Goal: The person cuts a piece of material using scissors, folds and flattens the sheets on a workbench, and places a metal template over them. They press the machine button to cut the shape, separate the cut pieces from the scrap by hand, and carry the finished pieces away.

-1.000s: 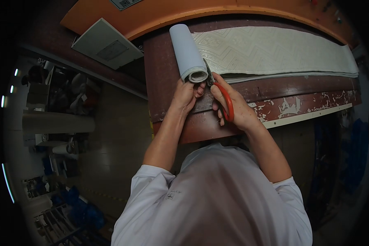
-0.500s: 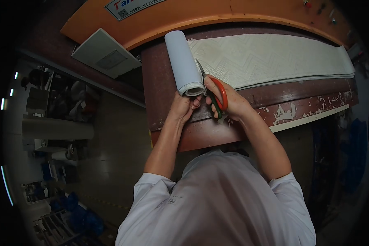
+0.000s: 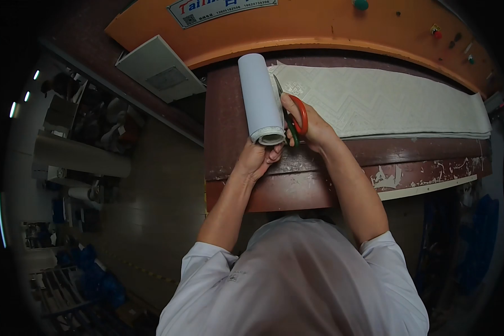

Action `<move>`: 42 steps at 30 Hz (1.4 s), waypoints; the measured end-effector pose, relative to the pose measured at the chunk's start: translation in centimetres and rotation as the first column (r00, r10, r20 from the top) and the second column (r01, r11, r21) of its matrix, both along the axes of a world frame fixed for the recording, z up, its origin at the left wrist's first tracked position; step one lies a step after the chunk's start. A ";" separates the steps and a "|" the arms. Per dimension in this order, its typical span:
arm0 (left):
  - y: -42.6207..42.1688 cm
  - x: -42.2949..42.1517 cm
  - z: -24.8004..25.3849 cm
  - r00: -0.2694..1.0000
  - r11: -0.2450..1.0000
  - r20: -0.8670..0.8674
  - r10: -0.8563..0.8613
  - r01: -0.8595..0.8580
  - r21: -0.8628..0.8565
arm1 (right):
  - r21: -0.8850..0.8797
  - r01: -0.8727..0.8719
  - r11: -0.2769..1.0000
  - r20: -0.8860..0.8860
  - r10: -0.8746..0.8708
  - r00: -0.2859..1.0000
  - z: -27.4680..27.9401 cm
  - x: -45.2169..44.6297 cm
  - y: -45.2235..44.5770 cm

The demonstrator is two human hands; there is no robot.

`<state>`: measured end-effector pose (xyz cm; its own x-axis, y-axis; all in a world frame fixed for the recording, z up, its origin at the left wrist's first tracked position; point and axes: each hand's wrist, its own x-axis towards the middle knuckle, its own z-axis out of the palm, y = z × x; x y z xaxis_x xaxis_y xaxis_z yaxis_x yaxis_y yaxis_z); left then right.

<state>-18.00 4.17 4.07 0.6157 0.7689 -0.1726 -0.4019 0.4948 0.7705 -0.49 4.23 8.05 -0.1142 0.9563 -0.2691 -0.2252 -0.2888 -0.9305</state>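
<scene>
A pale blue-white roll (image 3: 259,95) lies on the brown table, its open near end facing me. My left hand (image 3: 257,159) is closed at that near end, fingers curled beneath its rim; what the fingertips pinch is partly hidden. Scissors (image 3: 295,120) with one orange and one dark green handle are gripped in my right hand (image 3: 313,126). Their blades point away from me, along the roll's right side where the patterned cream fabric (image 3: 375,103) meets it. That fabric stretches flat to the right in layers.
An orange machine beam (image 3: 319,31) with a sign runs across the back. A white panel (image 3: 159,70) stands at the left. The brown table's (image 3: 221,134) front edge has peeling patches and a pale strip (image 3: 428,187). Shelves and blue bags (image 3: 98,280) are lower left.
The scissors have moved farther from me along the roll's right side, and their handles are closer together. My left hand stays at the roll's near end. The whole view has shifted slightly.
</scene>
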 end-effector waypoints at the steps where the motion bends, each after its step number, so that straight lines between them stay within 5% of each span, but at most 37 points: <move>1: 0.0 0.0 0.1 1.000 1.000 0.020 -0.005 0.005 0.006 | 0.014 -0.009 1.000 -0.008 0.009 1.000 0.1 0.1 0.6; 27: 0.0 -2.2 -2.0 0.989 0.997 0.133 0.059 -0.053 -0.047 | 0.076 0.113 0.991 -0.089 -0.106 0.990 -3.8 -0.2 4.5; 34: -1.6 -3.4 -3.5 0.995 0.970 -0.074 0.073 -0.053 0.237 | 0.204 0.234 0.950 -0.107 -0.216 0.970 -0.8 -3.8 1.8; 37: -3.3 -6.0 -3.2 0.962 0.941 -0.265 0.057 0.037 0.338 | 0.183 0.133 0.974 0.086 -0.151 0.985 0.8 -4.1 -1.0; 39: -5.6 -6.2 -4.0 0.847 0.698 -0.300 0.439 -0.111 0.707 | 0.243 0.124 0.962 0.052 -0.141 0.989 1.2 -5.3 -2.6; 42: -7.2 -8.1 -4.1 0.825 0.759 -0.462 0.326 0.063 0.648 | 0.227 0.081 0.970 0.117 -0.109 0.987 1.1 -6.6 -3.5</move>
<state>-26.09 -3.08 -0.02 0.4592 0.8816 0.1094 0.1329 -0.1899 0.9728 -7.10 0.75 9.17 0.0015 0.9984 -0.0560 -0.1171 -0.0555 -0.9916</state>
